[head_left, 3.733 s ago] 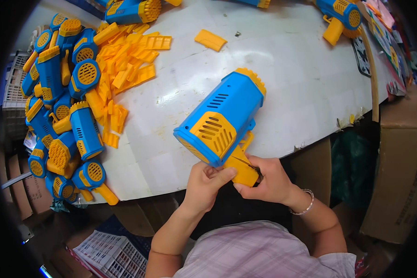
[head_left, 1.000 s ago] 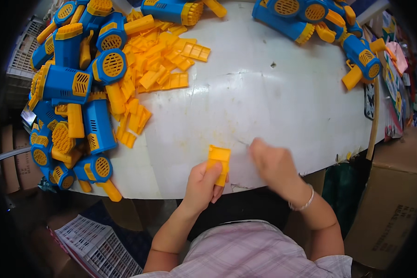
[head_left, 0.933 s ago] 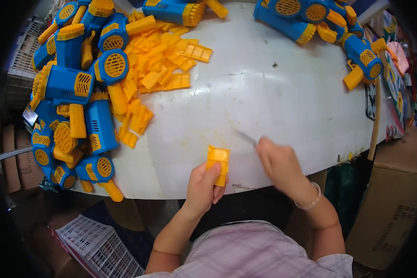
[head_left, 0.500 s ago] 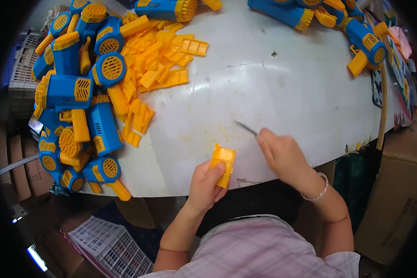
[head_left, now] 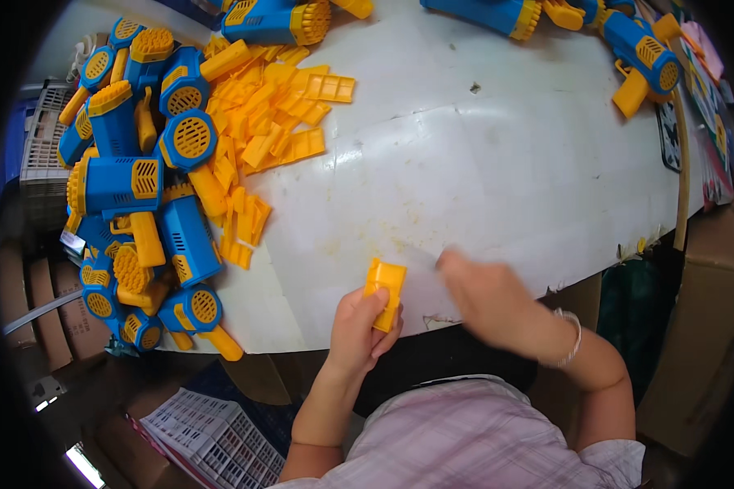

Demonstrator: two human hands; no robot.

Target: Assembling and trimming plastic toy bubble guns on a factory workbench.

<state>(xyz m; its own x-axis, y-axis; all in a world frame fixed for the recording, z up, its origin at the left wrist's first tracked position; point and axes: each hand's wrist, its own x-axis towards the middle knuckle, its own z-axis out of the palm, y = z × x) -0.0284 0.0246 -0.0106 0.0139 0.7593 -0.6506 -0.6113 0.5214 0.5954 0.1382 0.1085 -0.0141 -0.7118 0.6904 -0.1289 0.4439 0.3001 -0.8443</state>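
My left hand [head_left: 357, 330] grips a small orange plastic panel [head_left: 386, 287] and holds it upright at the near edge of the white table [head_left: 481, 171]. My right hand [head_left: 485, 295] is blurred with motion just right of the panel. A thin grey tool [head_left: 420, 257] sticks out of it toward the panel's top; its tip is too blurred to tell whether it touches.
A heap of blue and orange toy blasters [head_left: 139, 187] lies at the table's left, with loose orange panels [head_left: 261, 138] beside it. More blasters [head_left: 636, 49] lie at the far right. Cardboard boxes [head_left: 693, 342] and a white crate [head_left: 212, 440] stand on the floor.
A blue and orange blaster that both hands held is gone; my left hand now holds the orange panel. My right hand, with the thin tool, has swung down and left toward the panel.
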